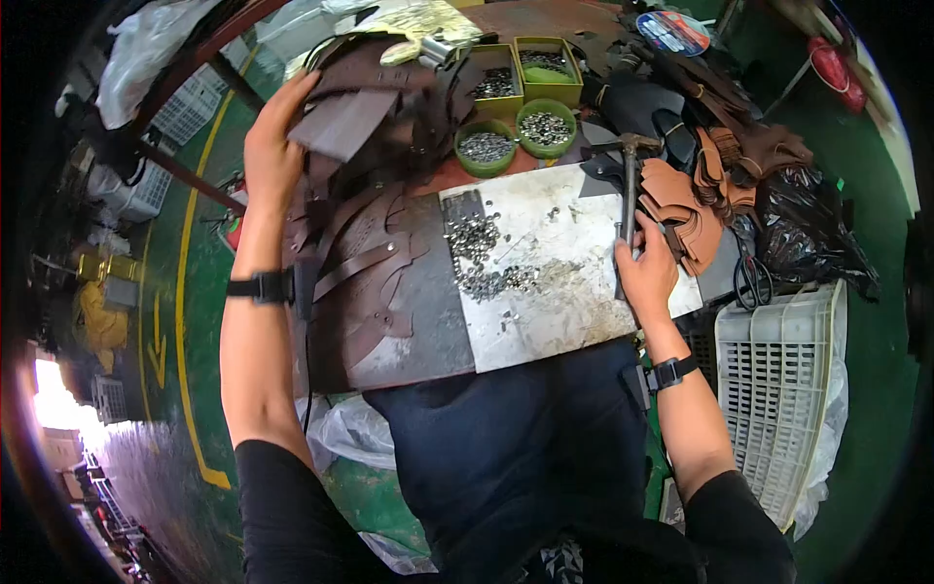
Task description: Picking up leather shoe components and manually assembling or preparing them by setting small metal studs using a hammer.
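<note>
Brown pieces (348,127), perhaps partly finished, lie heaped at left of the table (423,331), where the left hand (272,146) touches them, its grip unclear, while the right hand (649,273) grasps a hammer (630,173) and many loose fittings (474,239) seem unused.

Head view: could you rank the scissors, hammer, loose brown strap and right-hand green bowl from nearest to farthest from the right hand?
From the right hand:
1. Hammer: touching it, handle at the fingers.
2. Scissors: just to its right.
3. Right-hand green bowl: ahead and leftward, holding small metal pieces.
4. Brown strap: far over on the left.
</note>
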Demonstrator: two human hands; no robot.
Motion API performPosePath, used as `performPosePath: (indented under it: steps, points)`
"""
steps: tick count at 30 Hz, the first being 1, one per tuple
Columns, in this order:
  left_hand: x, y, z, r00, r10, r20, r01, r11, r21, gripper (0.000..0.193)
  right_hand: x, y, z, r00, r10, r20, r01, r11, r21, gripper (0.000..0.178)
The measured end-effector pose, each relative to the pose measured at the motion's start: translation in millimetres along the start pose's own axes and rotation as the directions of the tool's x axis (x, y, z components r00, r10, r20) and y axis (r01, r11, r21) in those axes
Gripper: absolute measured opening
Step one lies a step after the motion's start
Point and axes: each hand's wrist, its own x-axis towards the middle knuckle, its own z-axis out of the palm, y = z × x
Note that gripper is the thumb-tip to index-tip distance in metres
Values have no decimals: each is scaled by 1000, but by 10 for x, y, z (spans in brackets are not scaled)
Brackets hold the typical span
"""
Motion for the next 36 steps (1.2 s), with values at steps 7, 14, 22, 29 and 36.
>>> performPosePath:
  steps: [7, 14, 22, 29, 36]
  points:
    - [-1388, 20, -594, 804, 31, 594, -277, 903, 328, 59, -32, 35, 24, 996, -70, -49, 70, 998, -2, 48]
    - [-1840, 255, -517, 781, -210, 588, 71, 966, 249, 64, -35, 66, 10, 998, -49, -49, 49, 999, -11, 47]
    - [-1235, 535, -153, 957, -159, 242, 125, 981, 148, 41, -17, 126, 11, 999, -44, -31, 43, 999, -18, 47]
    - [-227, 456, 1279, 872, -363, 329, 410, 909, -81, 92, -20, 72, 4, 999, -39, -32, 39, 999, 7, 47]
    - [306, -50, 2250, 567, -687, 454, 618, 719, 318, 101, -12, -16, 58, 1000, -7, 18, 6, 997, 73, 47]
